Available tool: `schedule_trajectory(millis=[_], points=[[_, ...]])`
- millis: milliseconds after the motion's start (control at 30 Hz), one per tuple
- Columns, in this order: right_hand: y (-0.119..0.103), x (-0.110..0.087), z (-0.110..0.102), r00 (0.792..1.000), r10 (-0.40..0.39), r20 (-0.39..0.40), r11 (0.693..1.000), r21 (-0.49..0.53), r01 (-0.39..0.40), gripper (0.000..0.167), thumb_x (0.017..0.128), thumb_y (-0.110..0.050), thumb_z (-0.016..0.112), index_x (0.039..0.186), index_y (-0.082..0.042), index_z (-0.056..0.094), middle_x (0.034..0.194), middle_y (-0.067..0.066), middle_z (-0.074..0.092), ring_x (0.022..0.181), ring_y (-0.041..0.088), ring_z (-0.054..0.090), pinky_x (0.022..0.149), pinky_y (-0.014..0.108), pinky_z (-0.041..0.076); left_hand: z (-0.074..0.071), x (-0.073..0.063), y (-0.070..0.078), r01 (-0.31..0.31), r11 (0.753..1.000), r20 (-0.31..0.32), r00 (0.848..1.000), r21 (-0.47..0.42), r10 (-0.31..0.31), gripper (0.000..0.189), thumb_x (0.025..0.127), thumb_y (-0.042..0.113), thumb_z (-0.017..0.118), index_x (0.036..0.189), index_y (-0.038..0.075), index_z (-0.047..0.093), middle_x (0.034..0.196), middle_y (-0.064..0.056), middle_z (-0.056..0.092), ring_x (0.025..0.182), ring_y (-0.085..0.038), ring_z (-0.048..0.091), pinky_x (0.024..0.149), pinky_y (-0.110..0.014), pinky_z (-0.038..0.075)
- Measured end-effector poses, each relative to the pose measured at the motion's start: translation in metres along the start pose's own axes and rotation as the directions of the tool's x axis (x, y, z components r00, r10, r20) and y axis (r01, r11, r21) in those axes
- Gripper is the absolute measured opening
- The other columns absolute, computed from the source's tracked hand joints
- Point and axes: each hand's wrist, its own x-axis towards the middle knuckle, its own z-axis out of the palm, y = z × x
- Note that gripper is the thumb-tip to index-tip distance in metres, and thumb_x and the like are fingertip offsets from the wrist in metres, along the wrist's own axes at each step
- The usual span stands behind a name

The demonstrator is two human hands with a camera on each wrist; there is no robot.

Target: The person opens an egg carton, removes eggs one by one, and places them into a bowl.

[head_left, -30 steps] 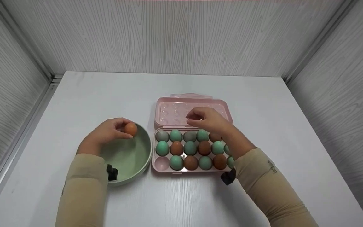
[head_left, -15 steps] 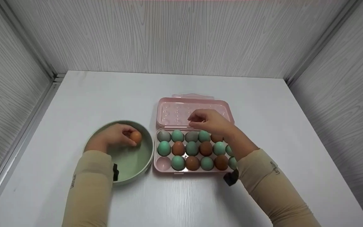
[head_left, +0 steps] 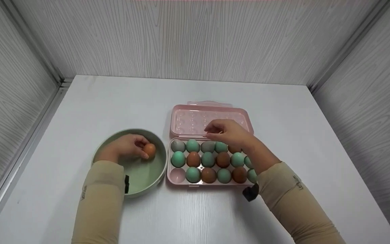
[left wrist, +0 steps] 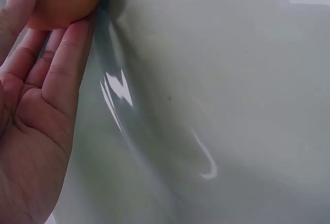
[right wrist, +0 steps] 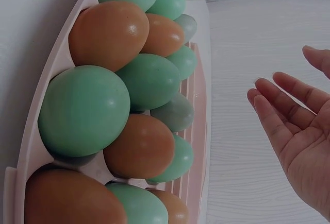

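Note:
A brown egg is pinched between the thumb and fingers of my left hand, low inside the green bowl. In the left wrist view the egg sits at the fingertips, close to the bowl's curved wall. My right hand hovers over the hinge side of a pink egg carton, holding nothing. Its fingers are relaxed and slightly bent in the right wrist view. Green, grey-green and brown eggs fill the carton's rows, with one bare cup at the front left.
The carton's pink lid lies folded back behind the eggs. Bowl and carton stand side by side on a white table. Pale wood-grain panels rise behind and at both sides. Black wrist mounts hang by the sleeves.
My left hand has moved right and down into the bowl with the egg. The right hand holds its place over the carton, while the whole view shifts slightly.

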Motion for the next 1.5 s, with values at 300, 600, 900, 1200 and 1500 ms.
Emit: schedule_trajectory(millis=[300, 600, 900, 1200, 1500], points=[[0.001, -0.003, 0.0, 1.0, -0.01, 0.003, 1.0, -0.004, 0.01, 0.021, 0.087, -0.035, 0.06, 0.104, -0.023, 0.063, 0.095, -0.007, 0.061, 0.091, 0.013, 0.054, 0.087, 0.034, 0.045, 0.001, 0.001, 0.0, -0.032, 0.999, -0.004, 0.999, 0.039, 0.032, 0.042, 0.072, 0.026, 0.077, 0.109, 0.009, 0.063, 0.102, -0.005, 0.062, 0.087, -0.019, 0.052, 0.076, -0.03, 0.043], [0.001, -0.003, 0.0, 0.999, -0.031, 0.009, 1.0, -0.004, 0.031, 0.02, 0.087, -0.033, 0.06, 0.104, -0.023, 0.063, 0.095, -0.007, 0.061, 0.09, 0.012, 0.055, 0.086, 0.034, 0.045, 0.002, 0.0, 0.003, -0.001, 0.999, 0.003, 1.0, 0.041, 0.001, 0.039, 0.072, 0.027, 0.077, 0.106, 0.012, 0.065, 0.099, -0.002, 0.062, 0.087, -0.019, 0.052, 0.076, -0.03, 0.042], [0.001, -0.004, 0.002, 1.0, -0.03, 0.003, 1.0, 0.003, 0.03, 0.023, 0.087, -0.041, 0.058, 0.103, -0.025, 0.063, 0.095, -0.008, 0.061, 0.091, 0.012, 0.054, 0.085, 0.033, 0.045, -0.003, -0.003, 0.0, -0.018, 0.999, 0.002, 1.0, -0.049, 0.019, 0.048, 0.076, 0.028, 0.074, 0.117, 0.007, 0.06, 0.114, -0.008, 0.061, 0.105, -0.023, 0.053, 0.092, -0.038, 0.041], [0.002, -0.003, 0.004, 0.999, -0.043, 0.015, 0.999, 0.008, 0.042, 0.019, 0.086, -0.034, 0.061, 0.103, -0.024, 0.063, 0.095, -0.007, 0.061, 0.091, 0.012, 0.055, 0.085, 0.033, 0.046, -0.01, -0.008, 0.003, -0.057, 0.973, 0.007, 0.998, -0.225, 0.06, 0.053, 0.078, 0.023, 0.072, 0.124, 0.005, 0.053, 0.122, -0.011, 0.057, 0.113, -0.022, 0.053, 0.098, -0.038, 0.039], [0.003, 0.003, 0.014, 0.998, -0.029, 0.06, 0.998, 0.055, 0.026, 0.021, 0.082, -0.027, 0.068, 0.102, -0.024, 0.063, 0.095, -0.005, 0.064, 0.089, 0.011, 0.058, 0.083, 0.029, 0.049, -0.014, -0.01, 0.008, -0.128, 0.961, -0.034, 0.992, -0.245, 0.124, 0.052, 0.078, 0.026, 0.073, 0.124, 0.01, 0.054, 0.123, -0.009, 0.057, 0.114, -0.02, 0.052, 0.096, -0.034, 0.041]])
